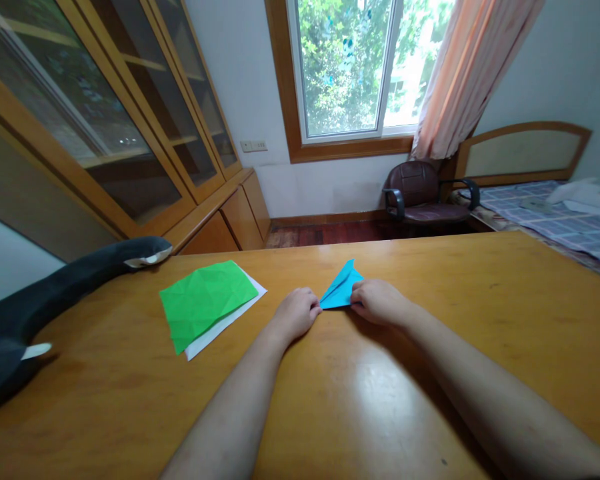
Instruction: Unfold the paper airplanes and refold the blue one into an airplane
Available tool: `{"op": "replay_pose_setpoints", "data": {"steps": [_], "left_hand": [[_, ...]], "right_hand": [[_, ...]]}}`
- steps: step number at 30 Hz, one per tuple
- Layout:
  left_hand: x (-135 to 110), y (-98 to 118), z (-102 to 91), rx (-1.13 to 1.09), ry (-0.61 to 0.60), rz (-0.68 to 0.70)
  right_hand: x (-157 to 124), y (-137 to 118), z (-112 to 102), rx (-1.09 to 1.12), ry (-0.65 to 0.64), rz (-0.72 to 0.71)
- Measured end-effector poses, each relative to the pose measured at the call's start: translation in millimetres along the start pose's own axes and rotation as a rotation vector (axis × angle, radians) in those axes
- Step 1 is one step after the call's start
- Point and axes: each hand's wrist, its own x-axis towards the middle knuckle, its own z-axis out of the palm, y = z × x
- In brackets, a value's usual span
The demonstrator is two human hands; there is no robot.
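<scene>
A folded sheet of blue paper [339,289] lies on the wooden table [320,400] between my two hands, its shape roughly triangular with a fold line along it. My left hand [299,311] is closed at the paper's pointed left corner, thumb and fingers pinched there. On the opposite side, my right hand [377,301] has its fingers curled over the paper's right edge, gripping it. Part of that edge is hidden under the right fingers.
Left of my hands, a creased green sheet [207,300] rests on a white sheet [225,327]. A dark curved object with white parts [80,277] stands at the table's left. Beyond the table are a cabinet [230,220], an office chair [420,193] and a bed [545,207].
</scene>
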Motion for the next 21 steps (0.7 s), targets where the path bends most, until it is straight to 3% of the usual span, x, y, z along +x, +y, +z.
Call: {"op": "replay_pose_setpoints", "data": {"steps": [10, 15, 21], "left_hand": [[3.8, -10.6, 2.9, -0.037, -0.022, 0.095], [1.8, -7.8, 0.3, -0.055, -0.014, 0.129], [2.1, -1.5, -0.8, -0.029, -0.004, 0.131]], "right_hand": [[2.7, 11.9, 0.8, 0.19, -0.003, -0.013], [3.5, 18.7, 5.3, 0.281, -0.023, 0.072], [3.9, 23.3, 11.2, 0.317, 0.052, 0.162]]}}
